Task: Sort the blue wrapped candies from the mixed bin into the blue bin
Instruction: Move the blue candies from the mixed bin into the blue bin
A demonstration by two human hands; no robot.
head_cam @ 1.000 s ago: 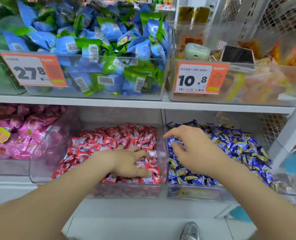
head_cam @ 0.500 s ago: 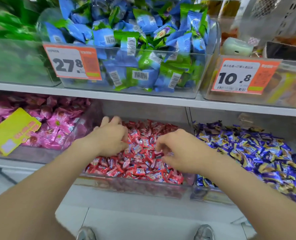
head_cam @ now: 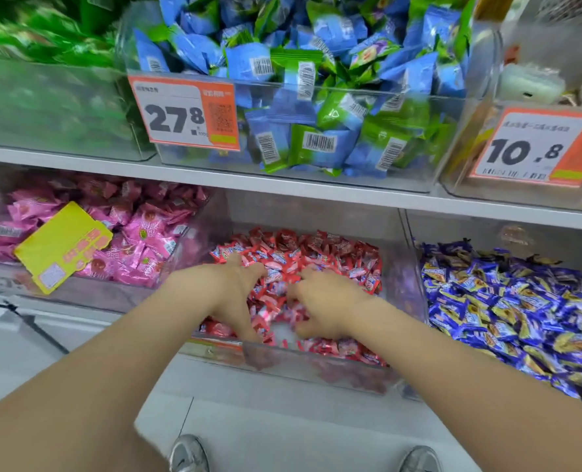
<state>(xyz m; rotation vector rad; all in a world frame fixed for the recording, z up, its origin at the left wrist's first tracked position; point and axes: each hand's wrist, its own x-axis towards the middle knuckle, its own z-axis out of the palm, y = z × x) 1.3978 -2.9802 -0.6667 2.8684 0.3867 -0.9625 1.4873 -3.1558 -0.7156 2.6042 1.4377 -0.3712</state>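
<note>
The mixed bin (head_cam: 317,367) is a clear tub on the lower shelf, filled with red wrapped candies (head_cam: 337,253). Both of my hands are inside it. My left hand (head_cam: 231,294) has its fingers spread and pushed down among the red wrappers. My right hand (head_cam: 327,301) lies beside it with bent fingers raking the pile; I see no candy held in it. Between the thumbs a bare patch of the bin floor (head_cam: 282,332) shows. The blue bin (head_cam: 414,233) stands directly to the right, piled with blue and gold wrapped candies (head_cam: 507,301). I see no blue wrapper among the red ones.
A bin of pink packets (head_cam: 140,229) with a yellow tag (head_cam: 65,243) sits to the left. On the upper shelf (head_cam: 214,175) are a tub of blue and green packets (head_cam: 300,107) and orange price labels (head_cam: 184,112). My shoes (head_cam: 187,454) are on the floor below.
The view has shifted right to left across the shelf. My right hand left the blue bin and joined my left hand in the red candies; both now dig deeper, baring a patch of the bin floor.
</note>
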